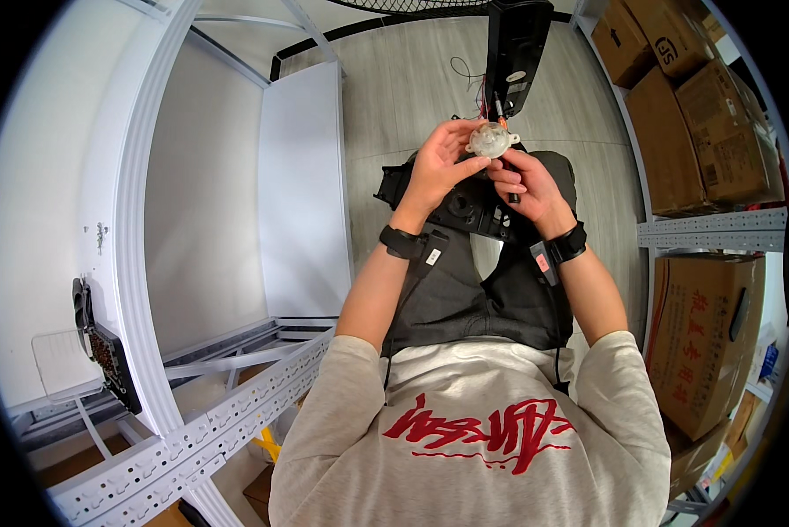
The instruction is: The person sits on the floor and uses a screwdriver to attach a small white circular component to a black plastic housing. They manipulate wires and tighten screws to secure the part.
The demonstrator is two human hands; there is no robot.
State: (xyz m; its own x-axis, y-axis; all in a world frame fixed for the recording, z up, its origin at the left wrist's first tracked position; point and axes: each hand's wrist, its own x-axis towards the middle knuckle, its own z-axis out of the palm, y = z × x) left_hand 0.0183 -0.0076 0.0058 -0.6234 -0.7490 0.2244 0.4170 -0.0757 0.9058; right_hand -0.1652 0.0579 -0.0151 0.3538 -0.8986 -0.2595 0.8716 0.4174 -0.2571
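My left hand (437,170) pinches the rim of a round, translucent whitish plastic part (489,140) with small mounting ears at its sides. My right hand (530,186) is closed just right of it, its fingers curled round a slim black handle (514,198); the tool's working end cannot be made out. The right fingertips are at the lower right edge of the round part. Across my lap, beneath both hands, lies a black plastic housing (461,207) with round openings. Thin wires (483,98) run behind the round part beside a tall black panel (513,57).
White metal shelving (302,176) stands on my left, with a perforated beam (236,413) close by my left elbow. Cardboard boxes (662,132) fill the rack on the right, and a larger carton (702,342) sits lower. Grey floor tiles (394,88) extend ahead.
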